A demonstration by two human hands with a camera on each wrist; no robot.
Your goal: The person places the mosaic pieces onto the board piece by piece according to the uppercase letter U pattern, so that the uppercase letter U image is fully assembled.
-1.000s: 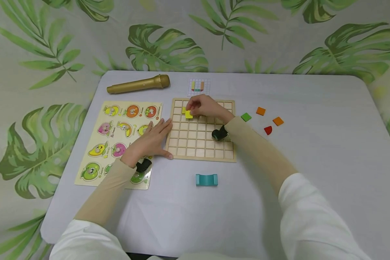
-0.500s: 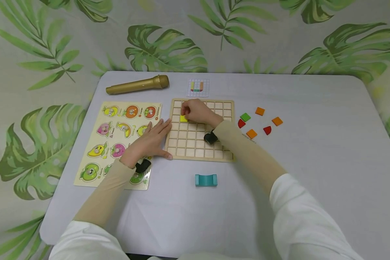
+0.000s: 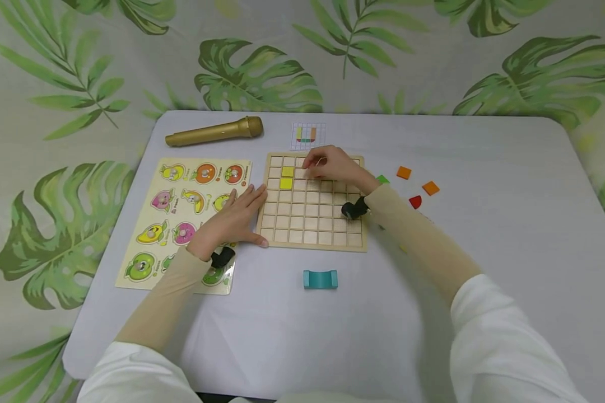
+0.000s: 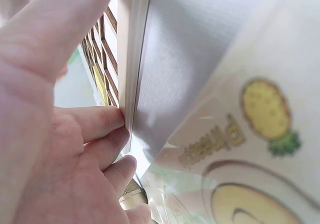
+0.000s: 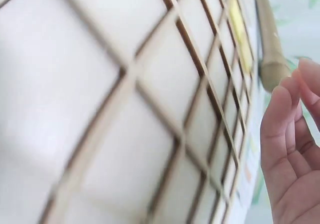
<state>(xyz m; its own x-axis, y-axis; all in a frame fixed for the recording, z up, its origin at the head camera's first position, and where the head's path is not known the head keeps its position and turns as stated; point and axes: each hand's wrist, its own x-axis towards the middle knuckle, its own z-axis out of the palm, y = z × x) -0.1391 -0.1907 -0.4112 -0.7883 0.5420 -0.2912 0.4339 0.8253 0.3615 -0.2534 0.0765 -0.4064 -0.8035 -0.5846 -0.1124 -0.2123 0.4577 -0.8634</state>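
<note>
A wooden grid board [image 3: 312, 237] lies mid-table. Two yellow square tiles, an upper one [image 3: 287, 171] and a lower one [image 3: 286, 183], sit in neighbouring cells near its upper left. My left hand [image 3: 232, 217] has its fingers spread, with fingertips and thumb touching the board's left edge; the left wrist view shows these fingers against the board's side. My right hand [image 3: 334, 165] hovers over the upper middle of the grid, just right of the tiles. In the right wrist view the right hand [image 5: 295, 159] has loosely bent fingers, and nothing shows between them.
Right of the board lie orange tiles [image 3: 404, 172], a red quarter-round piece [image 3: 415, 201] and a green tile [image 3: 382, 179] partly behind the right arm. A pattern card [image 3: 308, 136], gold microphone [image 3: 214, 131], fruit puzzle [image 3: 148, 280] and teal block [image 3: 320, 279] surround the board.
The right hand pressed about the yellow tiles, then let go and moved right. Both tiles now lie in their cells in full view. The left hand has stayed put.
</note>
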